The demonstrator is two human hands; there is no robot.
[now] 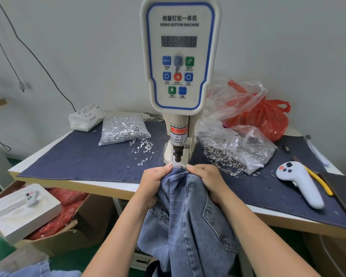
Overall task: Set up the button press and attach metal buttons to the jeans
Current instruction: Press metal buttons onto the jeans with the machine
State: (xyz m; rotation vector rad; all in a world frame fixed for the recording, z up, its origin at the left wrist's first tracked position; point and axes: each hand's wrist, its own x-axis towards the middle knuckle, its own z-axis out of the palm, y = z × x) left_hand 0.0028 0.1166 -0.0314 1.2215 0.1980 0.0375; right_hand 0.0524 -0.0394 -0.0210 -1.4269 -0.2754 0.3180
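A white servo button machine [180, 56] stands at the middle of the table, its dark punch [177, 153] pointing down. Blue jeans [186, 216] hang from the table's front edge, and the waistband edge lies just under the punch. My left hand [155, 179] grips the waistband on the left of the punch. On the right side my right hand [205, 179] grips the same fabric. A clear bag of silver tacks [124, 129] lies left of the machine with loose tacks [143, 146] beside it. A torn bag of metal buttons [238, 150] lies to the right.
A dark denim mat [84, 156] covers the table. At the right lie a white handheld controller [301, 183], yellow-handled pliers [320, 181] and a red plastic bag [264, 116]. A tissue pack [86, 118] sits at the back left. A cardboard box [54, 222] stands on the floor at left.
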